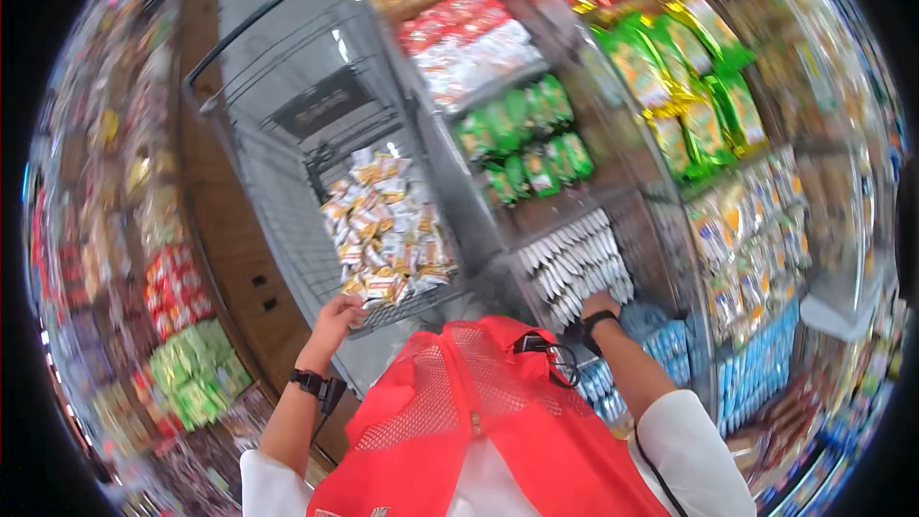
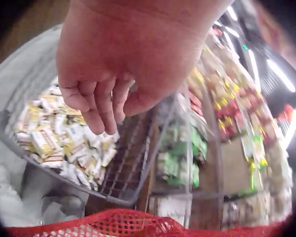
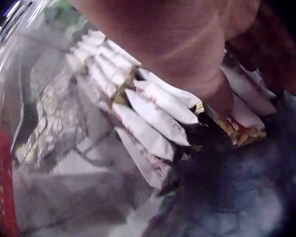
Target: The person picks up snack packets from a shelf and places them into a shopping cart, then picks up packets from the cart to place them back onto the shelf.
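My left hand (image 1: 336, 318) hangs over the near edge of a shopping cart (image 1: 251, 148), fingers loosely curled and holding nothing. Beneath it in the left wrist view, a pile of small white and gold snack packets (image 2: 59, 136) fills part of the cart. On the right, my right hand (image 1: 600, 304) reaches down into a bin of slim white packets (image 1: 574, 263) standing in tight rows. The right wrist view has the right thumb and fingers on either side of a few white packets (image 3: 247, 94), gripping them at the end of a row. The fingertips are partly in shadow.
Bins of green packets (image 1: 526, 139) and red and white packets (image 1: 469, 43) line the right side, with blue packets (image 1: 661, 354) close by the right forearm. Clear dividers (image 1: 661, 215) separate the bins. A shelf with green packages (image 1: 199, 373) stands left of the cart.
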The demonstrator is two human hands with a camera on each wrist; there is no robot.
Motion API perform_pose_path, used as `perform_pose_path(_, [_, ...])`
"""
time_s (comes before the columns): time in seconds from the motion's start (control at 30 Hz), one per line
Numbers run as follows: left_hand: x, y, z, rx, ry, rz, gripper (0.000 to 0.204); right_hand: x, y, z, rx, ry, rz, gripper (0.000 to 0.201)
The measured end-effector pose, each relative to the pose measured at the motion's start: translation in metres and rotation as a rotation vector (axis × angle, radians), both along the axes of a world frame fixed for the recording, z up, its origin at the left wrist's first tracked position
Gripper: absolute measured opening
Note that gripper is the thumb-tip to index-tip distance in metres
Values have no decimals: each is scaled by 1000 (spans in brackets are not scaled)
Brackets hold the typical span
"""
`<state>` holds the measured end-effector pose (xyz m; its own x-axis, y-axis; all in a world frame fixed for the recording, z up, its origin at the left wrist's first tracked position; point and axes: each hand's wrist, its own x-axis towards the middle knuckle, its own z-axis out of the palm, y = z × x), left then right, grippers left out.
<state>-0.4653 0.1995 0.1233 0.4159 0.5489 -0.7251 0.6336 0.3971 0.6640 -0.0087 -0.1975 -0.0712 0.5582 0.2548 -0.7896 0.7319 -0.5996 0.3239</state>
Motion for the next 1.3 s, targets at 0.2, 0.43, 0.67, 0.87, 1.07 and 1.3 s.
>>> perform_pose_path(0.2, [-196, -62, -69, 315, 390, -84, 21, 11, 13, 22, 96, 117, -377, 31])
perform_pose_path(0.43, [-295, -167, -46, -251, 384, 305, 20, 20, -12, -46, -76, 187, -189, 33])
perform_pose_path(0.67, [-347, -224, -73, -483, 187, 612, 18, 4, 35, 32, 13, 3, -303, 35])
perform_pose_path(0.87, [-360, -247, -75, -297, 315, 424, 20, -10, 55, 103, 136, -120, -420, 26])
perform_pose_path(1.07, [-400, -272, -98, -212, 178, 520, 20, -42, 99, 188, 870, 137, -482, 23])
perform_pose_path(1.3, [-448, -310, -130, -287, 243, 467, 21, -214, 316, 204, 933, 855, -241, 49])
